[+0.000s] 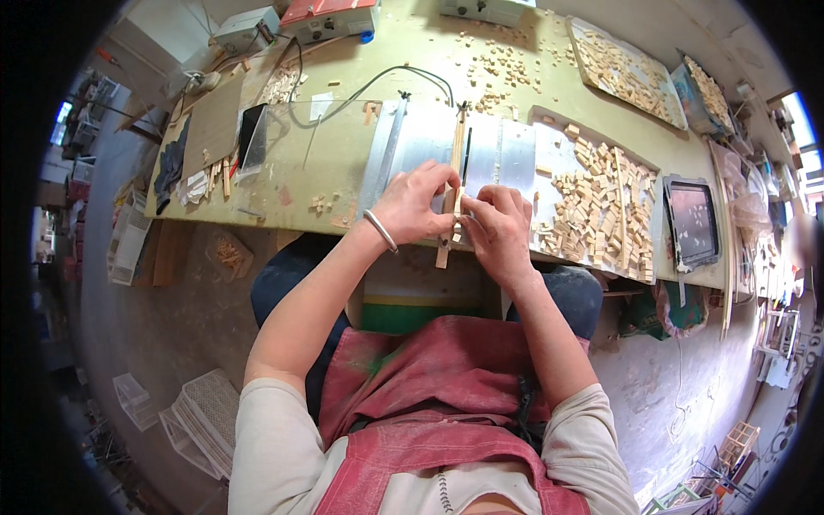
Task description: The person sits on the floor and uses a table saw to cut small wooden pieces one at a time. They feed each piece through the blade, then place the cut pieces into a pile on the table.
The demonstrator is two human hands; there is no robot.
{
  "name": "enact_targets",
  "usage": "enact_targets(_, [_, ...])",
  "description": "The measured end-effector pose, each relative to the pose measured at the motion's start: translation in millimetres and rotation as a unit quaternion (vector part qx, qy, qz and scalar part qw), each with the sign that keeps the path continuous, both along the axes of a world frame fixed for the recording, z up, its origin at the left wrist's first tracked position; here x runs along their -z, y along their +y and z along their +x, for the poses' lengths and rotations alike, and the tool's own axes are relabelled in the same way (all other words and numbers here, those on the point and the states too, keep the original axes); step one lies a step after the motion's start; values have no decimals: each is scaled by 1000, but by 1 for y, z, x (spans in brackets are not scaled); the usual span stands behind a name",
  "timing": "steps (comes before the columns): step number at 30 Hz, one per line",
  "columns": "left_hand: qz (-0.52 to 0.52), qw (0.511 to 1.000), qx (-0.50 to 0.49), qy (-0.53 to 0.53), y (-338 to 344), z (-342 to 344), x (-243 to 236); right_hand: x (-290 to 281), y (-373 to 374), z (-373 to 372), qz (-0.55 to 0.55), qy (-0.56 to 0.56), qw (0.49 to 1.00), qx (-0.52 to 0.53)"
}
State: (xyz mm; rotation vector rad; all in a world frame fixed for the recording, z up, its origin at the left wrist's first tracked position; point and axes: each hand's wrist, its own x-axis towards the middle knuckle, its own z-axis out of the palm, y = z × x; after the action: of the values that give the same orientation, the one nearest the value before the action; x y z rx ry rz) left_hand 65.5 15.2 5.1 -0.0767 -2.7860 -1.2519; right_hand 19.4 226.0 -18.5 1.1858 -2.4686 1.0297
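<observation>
Both of my hands meet over a silvery metal work plate [516,163] at the table's front edge. A narrow wooden strip [459,142] runs across the plate, pointing away from me. With thumb and forefinger, my left hand [416,206] is closed around the strip from the left; a metal bangle circles that wrist. Opposite it, my right hand [500,227] pinches a small pale wooden piece [458,204] against the strip, its fingertips close to the left thumb. The fingers partly cover this piece. A brown wooden end [443,256] sticks out past the front edge below the hands.
Loose wooden blocks [592,197] fill a tray at right, beside a dark-framed tablet-like panel [692,221]. Another block-filled tray [678,114] sits far right. Left of the plate lies a clear sheet [322,184]; a black cable [378,86] curves behind it. Control boxes [330,21] stand at the back.
</observation>
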Motion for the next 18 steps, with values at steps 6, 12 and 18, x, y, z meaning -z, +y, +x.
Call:
enact_targets(6, [-17,999,7,-40,-3,-4,-5,-3,0,-3,12,-29,999,4])
enact_targets(12, [-40,999,-11,-26,1,-7,-1,-2,-5,-4,-4,-32,999,37])
enact_targets(18, [-37,999,-26,-23,1,-14,-1,3,-9,-5,0,-29,997,67])
